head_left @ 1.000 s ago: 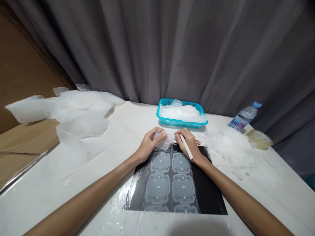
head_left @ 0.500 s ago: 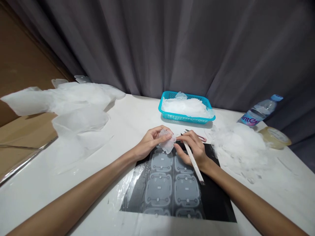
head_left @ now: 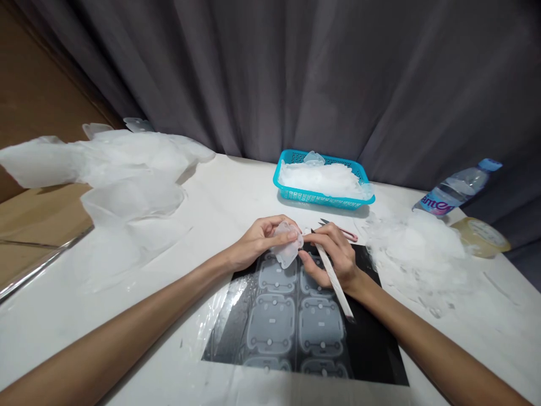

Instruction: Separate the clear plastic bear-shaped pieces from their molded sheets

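Note:
My left hand (head_left: 264,239) pinches a small translucent plastic piece (head_left: 286,248) with wavy edges between thumb and fingers. Close by on its right, my right hand (head_left: 333,256) has a slim white-wrapped tool (head_left: 335,282) with dark ends lying across the palm, held by the fingers. My right fingertips are at the plastic piece's right edge; whether they touch it I cannot tell. Below both hands lies a black sheet (head_left: 372,349) under clear film, with rows of grey rounded-square outlines. Small pink-handled snips (head_left: 347,233) lie just behind my right hand, partly hidden by it.
A turquoise basket (head_left: 325,201) of white translucent pieces stands at the back. Right of it are a heap of clear scraps (head_left: 422,248), a water bottle (head_left: 452,194) and a tape roll (head_left: 484,237). Translucent sheets (head_left: 131,163) are piled left, near a cardboard box (head_left: 38,225).
My left hand has tipped the plastic piece more upright. My right hand has turned, its fingers now beside the piece, and the white tool slants lower. The view has shifted somewhat.

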Motion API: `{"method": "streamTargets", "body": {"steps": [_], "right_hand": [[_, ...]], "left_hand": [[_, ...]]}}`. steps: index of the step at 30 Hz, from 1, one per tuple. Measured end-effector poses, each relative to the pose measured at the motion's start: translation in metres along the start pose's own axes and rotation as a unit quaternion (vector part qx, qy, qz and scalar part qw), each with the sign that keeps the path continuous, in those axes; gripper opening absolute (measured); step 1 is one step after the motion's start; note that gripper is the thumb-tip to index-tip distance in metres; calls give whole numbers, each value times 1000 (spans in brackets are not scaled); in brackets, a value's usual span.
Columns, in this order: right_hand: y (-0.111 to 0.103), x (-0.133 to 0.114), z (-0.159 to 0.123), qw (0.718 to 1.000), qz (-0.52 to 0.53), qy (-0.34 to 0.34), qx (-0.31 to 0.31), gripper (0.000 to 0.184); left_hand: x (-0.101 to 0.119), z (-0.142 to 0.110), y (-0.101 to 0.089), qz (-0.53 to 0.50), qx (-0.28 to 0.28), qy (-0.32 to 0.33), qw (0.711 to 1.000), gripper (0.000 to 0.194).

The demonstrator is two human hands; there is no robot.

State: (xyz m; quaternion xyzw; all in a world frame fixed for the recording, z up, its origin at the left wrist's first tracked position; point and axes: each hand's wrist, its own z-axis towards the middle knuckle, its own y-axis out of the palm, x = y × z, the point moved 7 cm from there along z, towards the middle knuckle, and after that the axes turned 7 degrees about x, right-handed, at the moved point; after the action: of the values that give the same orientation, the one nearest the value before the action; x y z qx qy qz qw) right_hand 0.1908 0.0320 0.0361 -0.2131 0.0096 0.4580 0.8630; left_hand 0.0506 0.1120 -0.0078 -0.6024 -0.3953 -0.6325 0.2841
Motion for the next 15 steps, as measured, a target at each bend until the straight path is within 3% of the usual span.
{"method": "streamTargets", "body": {"steps": [15], "right_hand": [[1,8,-5,1000,9,13,12,20]], "left_hand": [[1,-1,2,17,-14,2,1000,27]]}}
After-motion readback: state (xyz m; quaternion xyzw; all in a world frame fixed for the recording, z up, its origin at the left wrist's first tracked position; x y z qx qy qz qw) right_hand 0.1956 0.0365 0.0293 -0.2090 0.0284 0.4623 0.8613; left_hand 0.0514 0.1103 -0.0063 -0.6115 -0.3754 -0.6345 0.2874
